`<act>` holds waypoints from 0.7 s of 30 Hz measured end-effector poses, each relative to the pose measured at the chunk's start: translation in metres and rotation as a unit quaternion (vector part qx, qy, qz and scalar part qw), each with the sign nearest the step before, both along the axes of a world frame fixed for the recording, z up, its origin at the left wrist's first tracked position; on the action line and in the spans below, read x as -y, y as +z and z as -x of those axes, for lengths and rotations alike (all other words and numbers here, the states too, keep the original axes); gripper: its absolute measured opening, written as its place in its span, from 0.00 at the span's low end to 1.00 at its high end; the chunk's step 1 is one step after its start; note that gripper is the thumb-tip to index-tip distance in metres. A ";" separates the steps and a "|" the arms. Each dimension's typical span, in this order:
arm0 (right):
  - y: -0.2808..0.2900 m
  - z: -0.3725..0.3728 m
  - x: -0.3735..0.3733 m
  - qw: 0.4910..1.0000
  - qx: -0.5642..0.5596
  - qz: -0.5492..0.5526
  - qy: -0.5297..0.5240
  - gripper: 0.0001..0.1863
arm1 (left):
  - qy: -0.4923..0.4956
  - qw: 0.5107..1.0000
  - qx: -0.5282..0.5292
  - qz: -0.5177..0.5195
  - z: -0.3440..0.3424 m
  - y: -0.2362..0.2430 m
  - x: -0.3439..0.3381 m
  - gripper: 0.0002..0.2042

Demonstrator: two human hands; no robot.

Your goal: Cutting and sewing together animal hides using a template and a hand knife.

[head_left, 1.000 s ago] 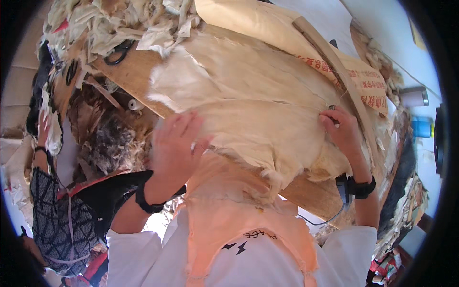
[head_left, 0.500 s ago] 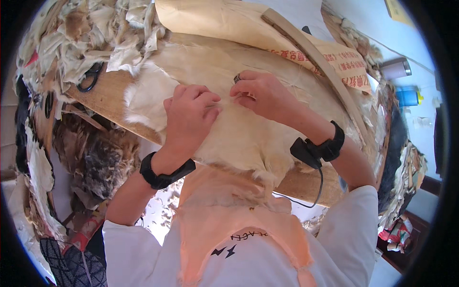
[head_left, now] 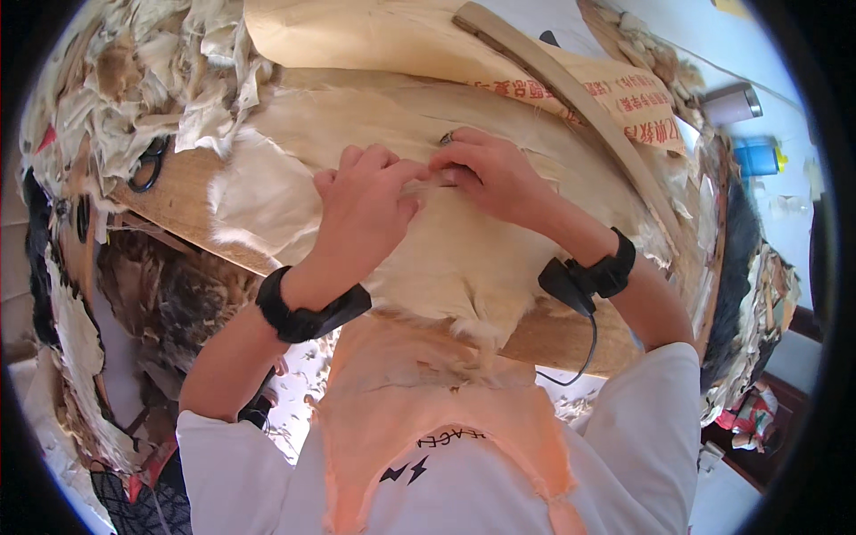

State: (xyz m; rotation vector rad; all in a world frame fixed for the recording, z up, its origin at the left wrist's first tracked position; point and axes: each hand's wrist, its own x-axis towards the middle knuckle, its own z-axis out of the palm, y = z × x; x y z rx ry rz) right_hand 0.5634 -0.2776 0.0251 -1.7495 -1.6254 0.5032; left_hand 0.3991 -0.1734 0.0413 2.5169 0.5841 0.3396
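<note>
Head view: nearest the body, below both wrists, a peach apron (head_left: 419, 401) hangs against the edge of the wooden board (head_left: 178, 192). Above it the left hand (head_left: 361, 209) and the right hand (head_left: 486, 169) meet fingertip to fingertip, both pinched on one spot of the pale furry hide (head_left: 464, 259) that lies spread flat over the board under them. Each wrist wears a black band. Beyond the right hand a long wooden stick (head_left: 571, 89) lies slanted across tan paper (head_left: 374, 36). Left of the left hand, scrap trimmings (head_left: 152, 80) pile up.
</note>
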 end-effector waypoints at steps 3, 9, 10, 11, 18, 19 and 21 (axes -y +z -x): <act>-0.005 -0.003 0.001 0.999 0.022 -0.042 0.016 0.07 | -0.017 0.998 -0.055 0.017 -0.008 -0.003 0.003 0.08; -0.008 0.001 0.002 1.000 -0.008 -0.014 0.017 0.08 | 0.005 0.997 -0.072 -0.010 -0.010 -0.004 0.003 0.05; -0.012 0.002 0.002 0.999 0.005 -0.035 0.016 0.09 | 0.014 0.992 -0.116 -0.057 -0.010 0.001 0.004 0.05; -0.015 0.002 0.002 0.998 0.017 -0.056 0.017 0.09 | 0.024 0.981 -0.161 -0.102 -0.009 0.004 0.004 0.06; -0.007 0.007 0.002 1.000 -0.024 -0.012 -0.008 0.07 | 0.042 0.989 -0.023 -0.139 0.002 -0.004 -0.003 0.05; -0.010 0.007 0.002 0.999 -0.012 -0.029 -0.007 0.08 | 0.034 0.997 -0.013 -0.071 0.003 -0.008 -0.003 0.06; -0.010 0.008 0.001 0.999 0.001 -0.047 -0.003 0.10 | 0.029 1.000 -0.002 -0.005 0.004 -0.016 -0.006 0.08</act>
